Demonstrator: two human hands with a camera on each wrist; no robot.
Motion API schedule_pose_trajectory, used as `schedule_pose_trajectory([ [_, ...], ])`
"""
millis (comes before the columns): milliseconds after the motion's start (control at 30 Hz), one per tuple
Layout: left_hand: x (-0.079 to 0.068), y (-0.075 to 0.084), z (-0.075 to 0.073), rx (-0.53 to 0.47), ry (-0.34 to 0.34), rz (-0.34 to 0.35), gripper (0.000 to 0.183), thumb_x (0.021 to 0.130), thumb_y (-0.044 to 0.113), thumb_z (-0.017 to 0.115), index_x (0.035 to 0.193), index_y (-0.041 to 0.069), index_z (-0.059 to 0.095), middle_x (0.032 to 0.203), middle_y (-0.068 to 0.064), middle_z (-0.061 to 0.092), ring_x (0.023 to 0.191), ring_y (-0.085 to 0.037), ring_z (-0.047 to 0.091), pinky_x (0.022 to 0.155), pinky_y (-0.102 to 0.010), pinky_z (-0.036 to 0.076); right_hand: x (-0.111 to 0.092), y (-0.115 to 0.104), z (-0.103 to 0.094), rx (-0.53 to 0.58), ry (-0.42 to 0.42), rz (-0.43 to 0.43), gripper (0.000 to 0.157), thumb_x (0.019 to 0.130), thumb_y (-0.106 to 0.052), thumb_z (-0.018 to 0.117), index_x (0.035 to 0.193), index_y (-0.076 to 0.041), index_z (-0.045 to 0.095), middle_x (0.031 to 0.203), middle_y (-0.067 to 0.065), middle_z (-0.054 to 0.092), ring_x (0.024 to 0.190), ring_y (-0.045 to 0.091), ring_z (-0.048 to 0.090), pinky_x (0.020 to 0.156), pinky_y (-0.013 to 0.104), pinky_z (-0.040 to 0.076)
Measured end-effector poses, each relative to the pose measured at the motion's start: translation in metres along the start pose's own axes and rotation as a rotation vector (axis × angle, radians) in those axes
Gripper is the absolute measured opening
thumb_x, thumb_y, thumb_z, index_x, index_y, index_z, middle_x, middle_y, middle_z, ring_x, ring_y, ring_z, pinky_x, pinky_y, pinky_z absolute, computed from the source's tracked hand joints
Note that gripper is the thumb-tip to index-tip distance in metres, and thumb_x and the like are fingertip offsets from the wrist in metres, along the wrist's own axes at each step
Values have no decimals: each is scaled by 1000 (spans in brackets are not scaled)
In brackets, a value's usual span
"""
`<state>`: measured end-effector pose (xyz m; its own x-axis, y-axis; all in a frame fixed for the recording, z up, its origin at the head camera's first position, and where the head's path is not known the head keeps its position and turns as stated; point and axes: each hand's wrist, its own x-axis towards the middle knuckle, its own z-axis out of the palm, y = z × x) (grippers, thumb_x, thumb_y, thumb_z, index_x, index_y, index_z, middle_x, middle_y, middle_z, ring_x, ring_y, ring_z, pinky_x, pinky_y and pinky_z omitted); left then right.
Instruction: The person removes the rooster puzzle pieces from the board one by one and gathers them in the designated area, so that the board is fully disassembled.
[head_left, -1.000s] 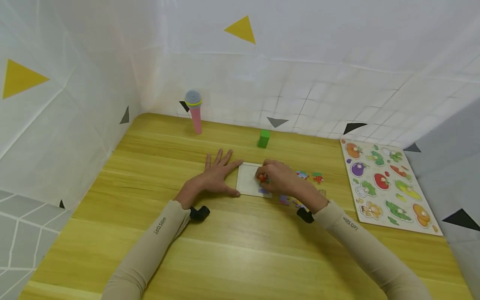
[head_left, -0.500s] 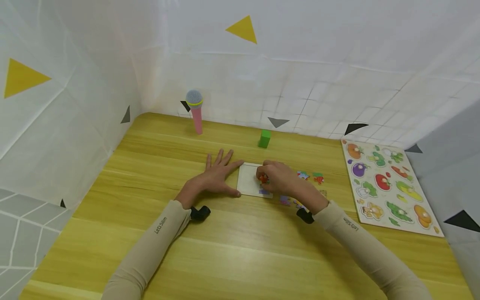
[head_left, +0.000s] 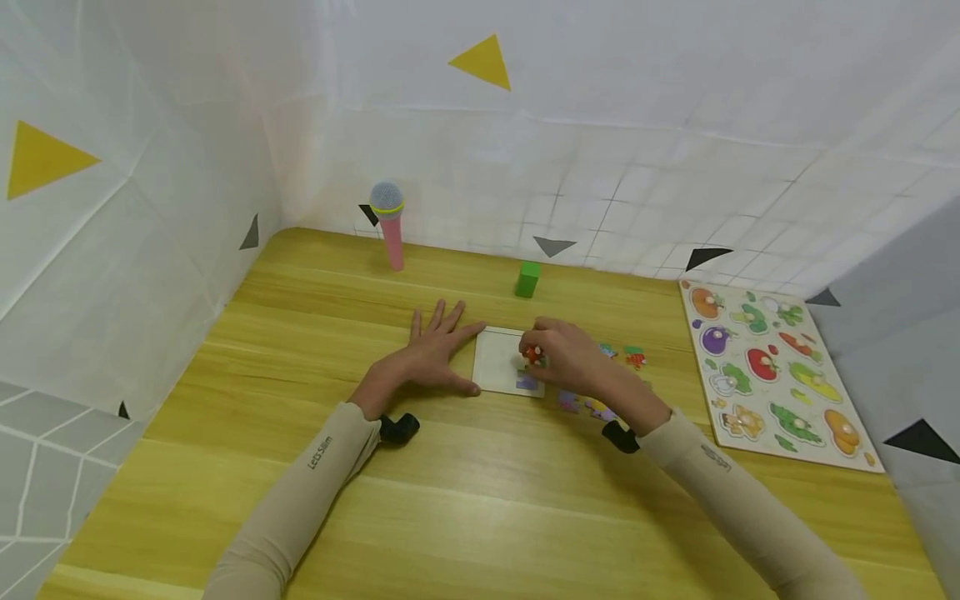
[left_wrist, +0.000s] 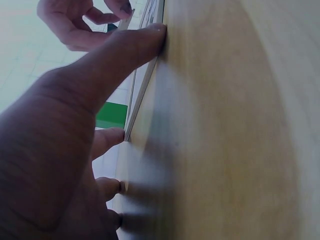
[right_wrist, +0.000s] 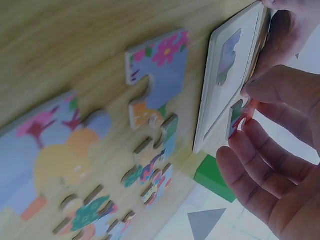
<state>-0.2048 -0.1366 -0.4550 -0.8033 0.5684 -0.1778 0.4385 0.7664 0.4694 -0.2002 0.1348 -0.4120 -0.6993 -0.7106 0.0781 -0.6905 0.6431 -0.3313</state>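
My left hand point(head_left: 427, 358) lies spread on the table, with thumb and index fingertips at the left edge of a small white puzzle tray point(head_left: 493, 358). Between thumb and fingers, my right hand point(head_left: 566, 357) pinches a jigsaw piece point(right_wrist: 236, 120) with red and green on it, over the tray's right part. One lavender jigsaw piece point(right_wrist: 228, 56) lies inside the tray at its near right corner. Beside the tray, several loose jigsaw pieces lie on the wood, among them a blue one with a pink flower point(right_wrist: 162, 70); the right hand partly covers this group in the head view.
A green block point(head_left: 528, 280) stands behind the tray. Farther left, a pink toy microphone point(head_left: 393, 237) stands upright near the wall. At the right lies a vegetable knob-puzzle board point(head_left: 738, 358). White patterned sheeting encloses the table's back and sides.
My right hand has shifted slightly to the right with the red and green jigsaw piece, which shows a little more now. The left hand and the tray stay in place.
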Motion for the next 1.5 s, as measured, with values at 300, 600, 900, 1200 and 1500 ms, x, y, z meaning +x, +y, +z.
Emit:
schedule_pose_trajectory([
  [300,-1,2,0,9,4,4,107,77,67,75,161,27,22,166,-15,-7,148,-40,-19,109,-67,-17,-17,3,-5,-13,35,-11,16,78,-5,82,92,-9,73,87,3,59,74,15,54,63,32,49],
  [600,-1,0,2,3,3,8,107,77,66,76,161,27,22,166,-15,-8,148,-40,-19,108,-67,-18,-35,8,-13,-45,32,25,20,77,-7,82,95,-9,74,90,3,59,77,16,57,64,31,50],
  [900,-2,1,0,6,8,7,107,77,66,75,161,27,22,166,-16,-7,148,-40,-18,109,-67,-16,-53,20,-21,-29,59,58,20,78,-5,83,96,-6,74,91,4,61,76,20,59,63,35,50],
  [1200,-2,-3,0,-2,7,-1,109,76,67,75,162,29,20,166,-14,-9,148,-38,-20,109,-65,-18,-60,24,-28,-34,46,98,20,77,-2,80,95,-7,73,93,4,62,77,22,60,64,36,50],
  [1500,0,-4,2,-3,1,6,108,77,68,74,162,29,20,166,-14,-10,148,-38,-21,109,-64,-19,-77,35,-24,-55,49,132,22,77,-5,83,95,-8,72,91,3,61,79,21,62,66,37,52],
])
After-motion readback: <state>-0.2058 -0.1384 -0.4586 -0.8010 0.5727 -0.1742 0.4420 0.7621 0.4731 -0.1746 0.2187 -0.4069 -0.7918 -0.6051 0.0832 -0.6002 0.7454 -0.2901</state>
